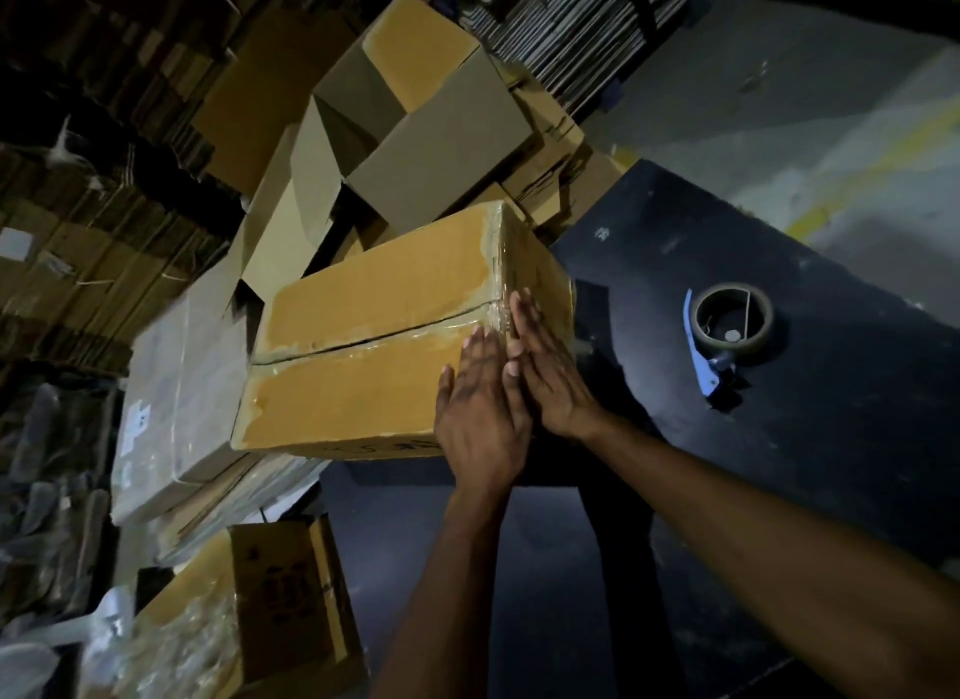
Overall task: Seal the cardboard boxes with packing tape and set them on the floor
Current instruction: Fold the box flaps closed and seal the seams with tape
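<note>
Left grip (pixel 480 417) and right grip (pixel 545 371) lie flat, fingers straight, side by side.

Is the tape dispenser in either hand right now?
No, the tape dispenser sits alone on the dark table, while both hands press flat on the box.

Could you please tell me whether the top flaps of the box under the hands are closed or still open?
Closed. The box has both top flaps lying flat, meeting at a centre seam covered with glossy tape.

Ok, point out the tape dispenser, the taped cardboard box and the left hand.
blue-handled tape dispenser (pixel 730 329): head view, on its tape roll.
taped brown cardboard box (pixel 363 381): head view, top flap.
left hand (pixel 480 412): head view, back of hand.
</note>
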